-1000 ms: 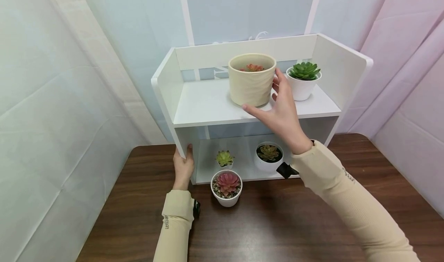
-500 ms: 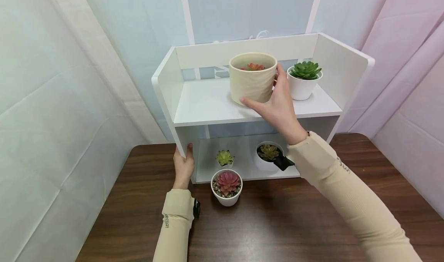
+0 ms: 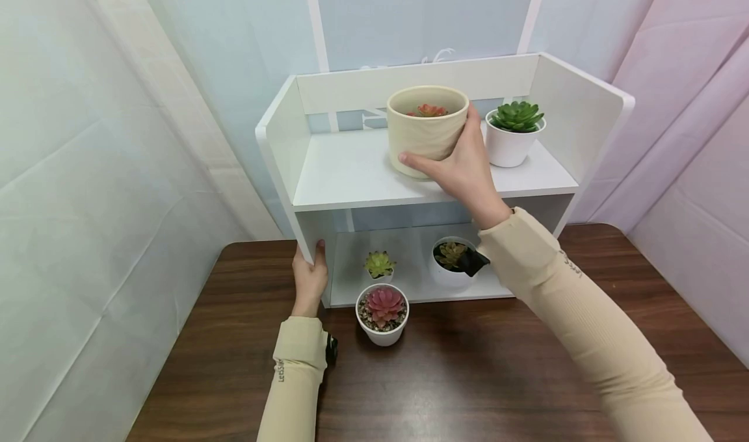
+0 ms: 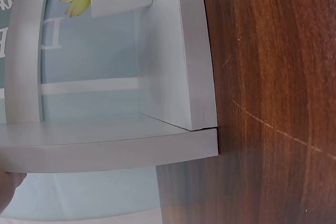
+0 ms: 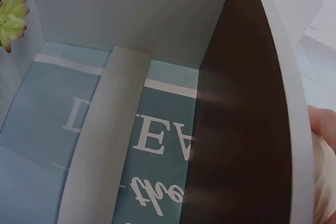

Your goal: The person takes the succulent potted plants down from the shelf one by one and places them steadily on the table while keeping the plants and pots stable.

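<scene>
On the upper board of a white two-tier shelf [image 3: 345, 175] stands a cream flowerpot [image 3: 422, 140] with a red-orange succulent [image 3: 432, 110] inside. My right hand [image 3: 459, 169] grips this pot from the right, thumb across its lower front and fingers round its right side, partly hidden behind it. In the right wrist view the thumb [image 5: 324, 124] shows above the shelf board's edge. Low on the shelf's left side panel, my left hand [image 3: 310, 283] holds the panel edge, thumb on the inner face. Its fingertips [image 4: 9, 184] appear at the panel in the left wrist view.
A green succulent in a white pot [image 3: 510, 144] stands right of the cream pot. Below are a small yellow-green succulent [image 3: 380, 264] and a brownish succulent in a white pot [image 3: 447, 273]. A pink succulent pot [image 3: 383, 335] stands on the brown table [image 3: 445, 377] in front.
My right wrist and forearm have shifted left, and the thumb has slid slightly left across the cream flowerpot's front. The pot has barely moved. My left hand stays on the panel.
</scene>
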### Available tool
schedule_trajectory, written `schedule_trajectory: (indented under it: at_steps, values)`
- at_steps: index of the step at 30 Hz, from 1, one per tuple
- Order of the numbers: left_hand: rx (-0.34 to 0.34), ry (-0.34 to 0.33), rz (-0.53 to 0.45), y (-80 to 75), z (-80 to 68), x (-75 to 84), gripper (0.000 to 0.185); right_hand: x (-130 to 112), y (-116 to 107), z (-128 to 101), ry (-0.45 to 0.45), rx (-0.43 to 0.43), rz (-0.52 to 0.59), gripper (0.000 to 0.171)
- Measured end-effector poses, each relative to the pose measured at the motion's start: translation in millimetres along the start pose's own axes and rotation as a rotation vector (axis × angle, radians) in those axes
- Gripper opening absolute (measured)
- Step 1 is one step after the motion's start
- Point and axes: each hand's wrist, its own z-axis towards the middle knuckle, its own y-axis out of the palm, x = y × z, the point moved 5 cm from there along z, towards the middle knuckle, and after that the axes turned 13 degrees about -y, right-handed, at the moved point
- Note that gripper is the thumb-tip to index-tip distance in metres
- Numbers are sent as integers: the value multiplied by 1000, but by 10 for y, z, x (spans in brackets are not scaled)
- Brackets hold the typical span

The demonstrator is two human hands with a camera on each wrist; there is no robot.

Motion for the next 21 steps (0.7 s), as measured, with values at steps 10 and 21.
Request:
schedule_trajectory:
  at_steps: [10, 21]
  values:
    - [-3, 12, -16, 31, -17, 15, 41, 11, -1, 21, 67, 20, -25, 111]
    - [-4, 2, -3, 23, -25, -4, 42, 55, 17, 39, 83, 46, -39, 108]
